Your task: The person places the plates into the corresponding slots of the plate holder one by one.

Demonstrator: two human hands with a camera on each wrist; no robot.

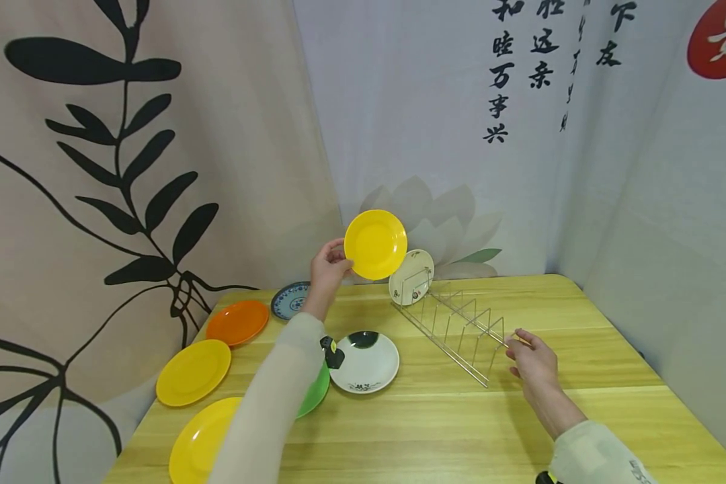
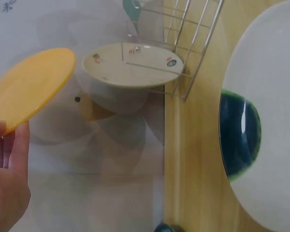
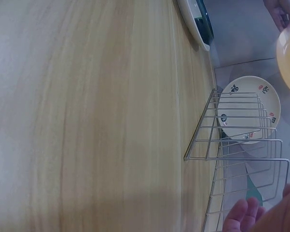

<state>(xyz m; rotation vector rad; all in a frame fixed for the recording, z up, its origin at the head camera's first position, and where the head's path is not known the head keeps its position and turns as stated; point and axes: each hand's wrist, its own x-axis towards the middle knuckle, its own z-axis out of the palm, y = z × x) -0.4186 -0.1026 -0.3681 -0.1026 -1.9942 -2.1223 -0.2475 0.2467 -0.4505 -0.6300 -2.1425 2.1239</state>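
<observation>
Raised above the back of the table, a small yellow plate (image 1: 376, 245) is pinched at its edge by my left hand (image 1: 329, 277), thumb on the front. In the left wrist view the same yellow plate (image 2: 36, 87) is tilted, clear of everything else. A wire dish rack (image 1: 454, 329) stands on the table; its far end holds a cream plate (image 1: 413, 277) with small printed motifs, upright. My right hand (image 1: 535, 363) grips the rack's near right end, fingers curled at the wire; the exact contact is partly hidden in the right wrist view.
On the wooden table (image 1: 460, 437) lie a white plate (image 1: 366, 366) with a dark green patch, a green plate (image 1: 314, 393) partly behind my sleeve, an orange plate (image 1: 238, 323), a blue patterned plate (image 1: 289, 300) and two yellow plates (image 1: 193, 373). Curtains hang behind.
</observation>
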